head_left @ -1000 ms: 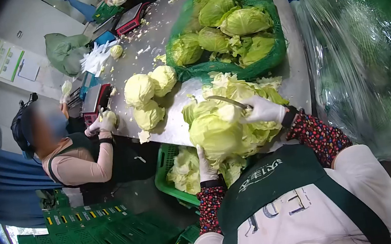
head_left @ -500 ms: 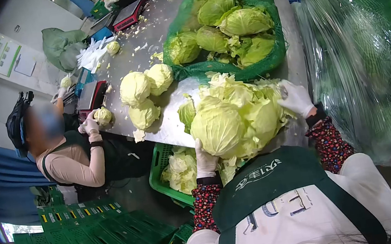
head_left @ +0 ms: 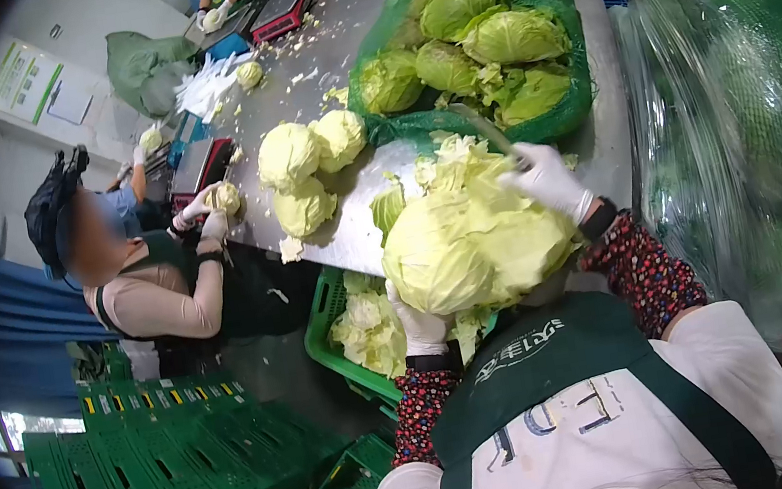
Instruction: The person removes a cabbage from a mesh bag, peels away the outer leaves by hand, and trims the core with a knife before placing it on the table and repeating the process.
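My gloved left hand (head_left: 417,324) cups the lower left side of a pale green cabbage (head_left: 435,256) at the table's near edge. Loose outer leaves (head_left: 526,234) lie against its right side. In my gloved right hand (head_left: 549,182) is a knife (head_left: 488,132), its blade pointing up and left above the leaves. The fingers are wrapped round the handle, which is mostly hidden. Beyond the leaves, a green mesh bag (head_left: 575,106) lies open with several untrimmed cabbages (head_left: 514,37) in it. To the left, three trimmed cabbages (head_left: 289,156) sit together on the metal table (head_left: 361,210).
Below the table edge stands a green crate (head_left: 322,321) filled with leaves. Wrapped sacks of cabbages (head_left: 750,140) rise at the right. A co-worker (head_left: 160,289) at the left handles a small cabbage near a red scale (head_left: 203,168). Green crates (head_left: 172,470) are stacked at lower left.
My right hand has moved up and left from the leaves' right side, and the knife now shows in it. My left hand stays on the cabbage. The view has shifted slightly.
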`<state>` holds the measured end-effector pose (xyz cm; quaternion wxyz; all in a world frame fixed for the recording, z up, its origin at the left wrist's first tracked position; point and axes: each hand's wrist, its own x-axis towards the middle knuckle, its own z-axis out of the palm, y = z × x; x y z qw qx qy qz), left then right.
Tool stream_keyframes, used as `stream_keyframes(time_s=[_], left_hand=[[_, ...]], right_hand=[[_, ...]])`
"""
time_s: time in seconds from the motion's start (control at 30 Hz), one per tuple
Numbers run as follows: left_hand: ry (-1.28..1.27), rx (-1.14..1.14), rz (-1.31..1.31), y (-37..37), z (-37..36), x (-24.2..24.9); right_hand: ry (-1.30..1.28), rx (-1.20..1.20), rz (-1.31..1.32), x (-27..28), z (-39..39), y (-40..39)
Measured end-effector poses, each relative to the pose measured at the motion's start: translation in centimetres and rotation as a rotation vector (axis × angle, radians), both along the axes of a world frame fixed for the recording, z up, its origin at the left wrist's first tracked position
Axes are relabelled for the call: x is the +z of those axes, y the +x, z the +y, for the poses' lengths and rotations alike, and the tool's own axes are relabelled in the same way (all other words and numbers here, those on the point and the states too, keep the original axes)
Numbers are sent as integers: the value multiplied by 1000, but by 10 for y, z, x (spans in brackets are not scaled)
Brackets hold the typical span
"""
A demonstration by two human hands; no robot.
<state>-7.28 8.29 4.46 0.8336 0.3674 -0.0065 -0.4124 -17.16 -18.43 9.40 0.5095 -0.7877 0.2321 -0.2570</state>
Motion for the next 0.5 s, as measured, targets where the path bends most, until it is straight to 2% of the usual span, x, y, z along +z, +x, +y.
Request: stream_keyframes(time_s=[0.03,0.07,0.1,0.17,0.23,0.3,0.37,0.4,0.47,0.5], left_hand=[[22,43,81,-4,3,5],[12,33,117,-2,5,6],[2,37,112,0,3,9],[11,71,-18,-4,1,16],[-27,29,-15,-3,3,12],[-68,-16,-19,-3,0,10],[-70,-9,-110,-4,-4,10],[-71,-12,-111,-6,-5,12],[59,37,-240,-11,-5,18],[58,35,-241,-11,-3,17]], right_hand=[[-228,-181,210,-23,-18,-5],[-384,-227,361,-59,-43,-12],[-415,-223,562,-69,-51,-21],[-404,-165,417,-50,-34,-29],[-198,19,239,-2,-7,-26],[154,220,60,26,17,-20],[-73,250,-89,33,44,-13],[-74,247,-90,34,57,-10],[-477,138,-70,30,73,-6],[-478,136,-71,20,69,-4]])
